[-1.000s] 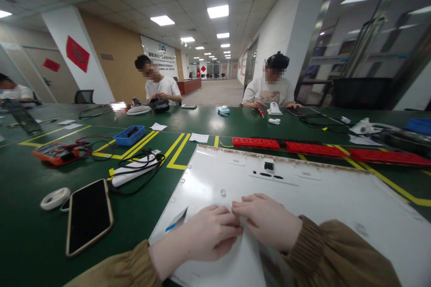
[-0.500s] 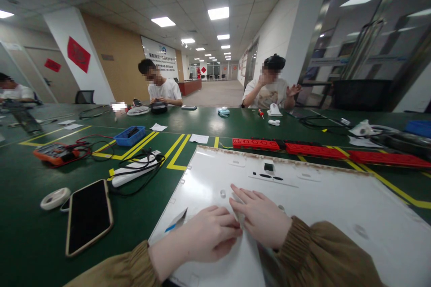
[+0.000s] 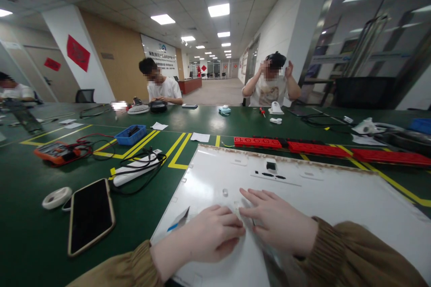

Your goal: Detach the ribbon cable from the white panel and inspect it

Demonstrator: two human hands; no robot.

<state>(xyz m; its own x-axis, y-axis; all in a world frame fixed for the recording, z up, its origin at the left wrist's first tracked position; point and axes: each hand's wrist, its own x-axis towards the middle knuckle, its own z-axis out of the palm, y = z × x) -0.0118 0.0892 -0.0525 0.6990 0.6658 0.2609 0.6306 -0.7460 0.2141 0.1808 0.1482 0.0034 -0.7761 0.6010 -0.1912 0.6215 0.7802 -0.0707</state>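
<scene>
A large white panel with cut-out slots and a brown-stained far edge lies on the table before me. My left hand rests over it with fingers curled and the fingertips pinched near the panel's middle; what they hold, if anything, is too hard to see. Just to the right, my right hand reaches over the panel with its fingers stretched and apart, the fingertips close to the left hand's. A small triangular piece with a blue edge shows beside the left hand. Farther up sits a small round raised spot.
A phone, a white ring-shaped item, a corded white device, an orange multimeter and a blue bin lie to the left. Red strips line the panel's far side. Two people sit across the table.
My right hand has shifted slightly right, away from the left hand, opening a small gap. The left hand stays nearly in place. The person opposite at right has raised both hands to the headset.
</scene>
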